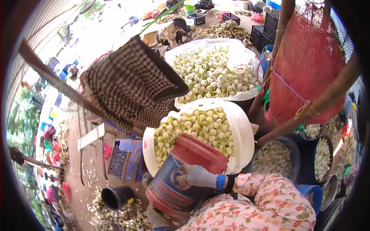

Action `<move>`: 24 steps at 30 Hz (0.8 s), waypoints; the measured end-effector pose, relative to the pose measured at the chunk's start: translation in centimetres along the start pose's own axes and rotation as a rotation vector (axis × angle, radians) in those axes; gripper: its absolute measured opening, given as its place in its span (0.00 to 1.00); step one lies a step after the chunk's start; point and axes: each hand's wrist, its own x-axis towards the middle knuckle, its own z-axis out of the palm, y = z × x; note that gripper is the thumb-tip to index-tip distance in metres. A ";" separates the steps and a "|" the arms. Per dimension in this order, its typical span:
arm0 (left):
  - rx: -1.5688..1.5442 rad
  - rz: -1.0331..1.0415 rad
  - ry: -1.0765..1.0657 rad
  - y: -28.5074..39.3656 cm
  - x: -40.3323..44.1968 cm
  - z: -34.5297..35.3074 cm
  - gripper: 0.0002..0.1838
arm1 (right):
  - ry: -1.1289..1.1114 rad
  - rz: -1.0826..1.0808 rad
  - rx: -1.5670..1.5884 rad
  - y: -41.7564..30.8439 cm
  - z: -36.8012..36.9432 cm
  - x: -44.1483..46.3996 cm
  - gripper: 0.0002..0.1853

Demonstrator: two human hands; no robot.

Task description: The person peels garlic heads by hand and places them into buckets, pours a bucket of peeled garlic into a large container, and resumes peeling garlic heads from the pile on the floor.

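Observation:
A red and dark blue lubricating-oil bucket (173, 188) is tilted over the near edge of a round white tub (243, 138). Pale bulbs with green stems (196, 127) fill the tub. My right hand (200, 176), in a grey-white glove, has its fingers curled on the bucket's side near the wire handle. At the bucket's lower end, my left hand (156, 217), also gloved, supports the base; its fingers are partly hidden. The inside of the bucket is out of sight.
Behind the tub stands a large white sack (246, 94) of bulbs. A checkered cloth (131, 81) hangs over a wooden pole at left; a red net (304, 73) hangs at right. A black bucket (115, 197) lies among peelings. Another person (175, 32) crouches farther back.

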 end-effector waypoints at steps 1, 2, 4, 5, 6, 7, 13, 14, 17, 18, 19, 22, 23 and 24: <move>0.065 0.062 -0.047 0.3 0.3 0.8 0.16 | -0.038 0.091 0.109 0.7 -0.7 0.1 0.26; 0.128 0.118 -0.093 1.1 0.0 2.4 0.16 | 0.010 0.079 0.148 1.5 -1.2 0.3 0.24; 0.412 0.220 -0.100 2.8 -0.4 5.1 0.12 | 0.097 0.057 0.219 4.1 -1.0 1.3 0.21; 0.367 0.265 -0.084 4.1 -1.6 8.8 0.13 | 0.239 -0.031 0.263 6.2 -0.7 2.2 0.15; 0.273 0.265 -0.132 5.2 -2.6 12.3 0.15 | 0.309 -0.118 0.324 7.0 -1.3 2.9 0.10; 0.180 0.261 -0.180 6.3 -3.7 15.8 0.17 | 0.304 -0.126 0.406 8.1 -2.0 3.8 0.08; 0.391 0.324 -0.223 5.7 -1.6 20.9 0.19 | 0.293 0.046 0.975 9.3 -6.4 3.6 0.07; 0.416 0.356 -0.231 6.1 -1.9 21.4 0.19 | 0.285 0.038 1.080 9.4 -6.6 3.6 0.07; 0.465 0.466 -0.230 7.5 -3.2 21.5 0.18 | 0.239 -0.025 1.253 7.9 -6.4 3.9 0.07; 0.466 0.516 -0.222 8.0 -3.4 20.8 0.18 | 0.233 -0.024 1.286 6.7 -6.3 3.9 0.07; 0.467 0.564 -0.209 8.4 -3.9 19.9 0.18 | 0.182 -0.029 1.299 5.7 -6.0 4.0 0.08; 0.508 0.675 -0.055 10.0 -7.0 17.5 0.16 | 0.035 -0.018 1.173 3.8 -2.5 5.2 0.12; 0.492 0.717 0.008 10.1 -7.5 16.4 0.15 | 0.065 -0.112 1.038 2.7 -1.6 4.9 0.15; 0.431 0.765 0.083 9.7 -7.6 14.6 0.15 | 0.092 -0.205 0.903 1.4 -0.8 4.4 0.17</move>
